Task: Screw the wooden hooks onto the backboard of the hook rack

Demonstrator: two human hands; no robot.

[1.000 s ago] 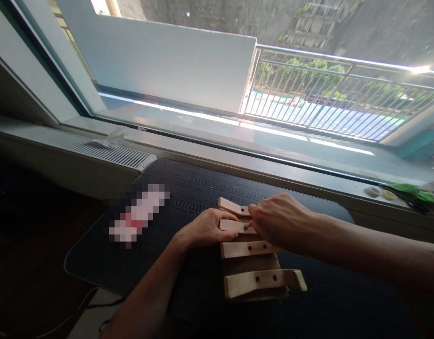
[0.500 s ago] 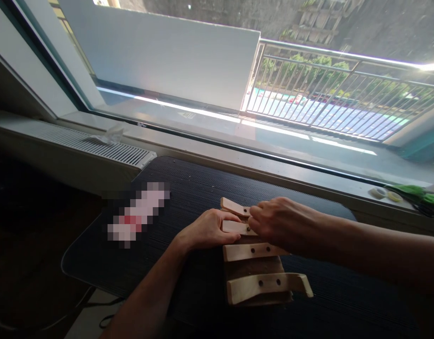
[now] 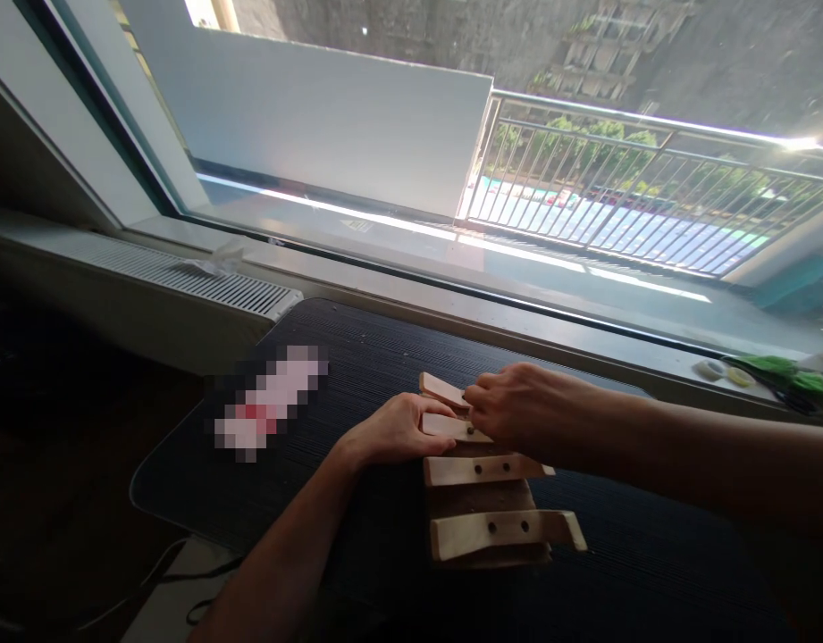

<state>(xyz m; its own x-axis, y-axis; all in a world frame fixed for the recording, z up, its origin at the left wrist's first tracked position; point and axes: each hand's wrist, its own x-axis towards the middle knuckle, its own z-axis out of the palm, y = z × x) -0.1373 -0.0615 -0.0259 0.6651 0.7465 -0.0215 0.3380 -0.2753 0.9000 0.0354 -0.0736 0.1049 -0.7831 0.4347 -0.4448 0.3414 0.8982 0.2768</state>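
Note:
A wooden rack [image 3: 511, 494] lies on the dark table, made of several pale wooden slats [image 3: 457, 536] set across a browner base. Dark round holes or screw heads show in pairs on the slats, and the nearest slat has a bent, hook-like right end. My left hand [image 3: 394, 429] pinches the left end of the second slat from the far side, thumb and fingers on either side of it. Over the right part of the two farthest slats, my right hand [image 3: 518, 402] is closed, knuckles up. Whatever its fingers hold is hidden beneath them.
The black table [image 3: 357, 357] stands against a window sill [image 3: 384, 284]. On its left side lies a blurred-out pinkish item [image 3: 283, 393]. A radiator [image 3: 250, 295] with crumpled clear plastic is beyond the left corner. Green items [image 3: 773, 368] and tape rolls sit at far right.
The camera view has shifted slightly. My right hand has turned a little over the far slats; my left hand keeps its hold on the second slat.

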